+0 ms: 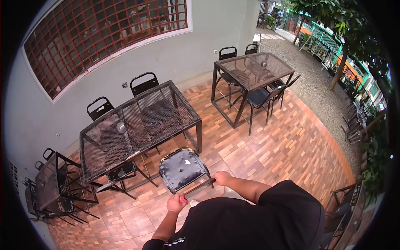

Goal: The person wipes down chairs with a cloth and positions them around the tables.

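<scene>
A chair with a torn black seat point(183, 168) stands in front of me, near the corner of a black mesh table point(139, 121). My left hand point(176, 203) is closed round the left end of the chair's backrest point(199, 188), with something small and red showing at its fingers. At the right end of the same backrest, my right hand point(221, 178) is closed on the frame. A small round metal object point(121, 127) sits on the mesh table.
Two black chairs point(143, 84) stand between the table and the wall point(166, 54). Another mesh table point(254, 71) with chairs is at the upper right, and a third point(52, 179) at the left. Brick-patterned tiles point(266, 154) cover the floor, with gravel point(310, 62) beyond.
</scene>
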A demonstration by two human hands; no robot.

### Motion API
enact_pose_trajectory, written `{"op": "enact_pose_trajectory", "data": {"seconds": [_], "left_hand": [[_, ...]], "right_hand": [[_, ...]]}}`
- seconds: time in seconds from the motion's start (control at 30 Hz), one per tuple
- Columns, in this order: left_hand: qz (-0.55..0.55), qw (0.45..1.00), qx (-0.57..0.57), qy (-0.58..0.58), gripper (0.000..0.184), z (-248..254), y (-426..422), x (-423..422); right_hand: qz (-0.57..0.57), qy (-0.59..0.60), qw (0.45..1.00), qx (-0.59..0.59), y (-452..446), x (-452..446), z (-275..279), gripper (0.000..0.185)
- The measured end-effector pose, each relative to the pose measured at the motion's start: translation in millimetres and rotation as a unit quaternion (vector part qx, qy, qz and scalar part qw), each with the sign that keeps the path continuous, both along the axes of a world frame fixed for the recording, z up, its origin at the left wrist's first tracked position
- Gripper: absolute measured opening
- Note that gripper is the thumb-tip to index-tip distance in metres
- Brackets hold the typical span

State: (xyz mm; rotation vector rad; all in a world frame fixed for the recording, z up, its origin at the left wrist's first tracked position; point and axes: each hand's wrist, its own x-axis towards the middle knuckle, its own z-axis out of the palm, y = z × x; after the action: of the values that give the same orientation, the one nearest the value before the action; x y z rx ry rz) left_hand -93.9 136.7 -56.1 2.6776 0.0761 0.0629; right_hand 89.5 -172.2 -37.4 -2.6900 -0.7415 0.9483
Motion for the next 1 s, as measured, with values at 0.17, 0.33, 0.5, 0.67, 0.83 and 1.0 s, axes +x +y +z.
{"op": "enact_pose_trajectory", "data": {"seconds": [0.17, 0.33, 0.5, 0.67, 0.83, 1.0], "left_hand": [[0.017, 0.991, -0.111, -0.071, 0.039, -41.6, 26.5, -8.6], [0.035, 0.976, -0.180, -0.116, 0.033, -37.8, 19.2, -11.7], [0.020, 0.989, -0.095, -0.112, 0.028, -4.7, 5.1, 3.5], [-0.034, 0.986, 0.024, 0.164, 0.027, 33.7, -49.8, 45.4], [-0.086, 0.959, -0.015, 0.268, 0.032, 65.6, -99.1, 92.1], [-0.107, 0.949, -0.071, 0.286, 0.041, 54.2, -99.3, 94.5]], "right_hand": [[0.066, -0.083, 0.993, 0.046, 23.6, -34.1, 31.1, 0.044], [0.135, -0.012, 0.989, 0.059, 64.8, -53.8, 47.0, 0.052], [0.178, 0.005, 0.984, 0.019, 60.4, -44.7, 29.8, 0.064], [0.193, 0.033, 0.978, 0.067, 57.1, -43.8, 47.8, 0.089], [0.171, 0.035, 0.970, 0.167, 43.5, -40.5, 38.4, 0.113], [0.130, 0.065, 0.955, 0.257, 37.9, -32.0, 16.0, 0.116]]}}
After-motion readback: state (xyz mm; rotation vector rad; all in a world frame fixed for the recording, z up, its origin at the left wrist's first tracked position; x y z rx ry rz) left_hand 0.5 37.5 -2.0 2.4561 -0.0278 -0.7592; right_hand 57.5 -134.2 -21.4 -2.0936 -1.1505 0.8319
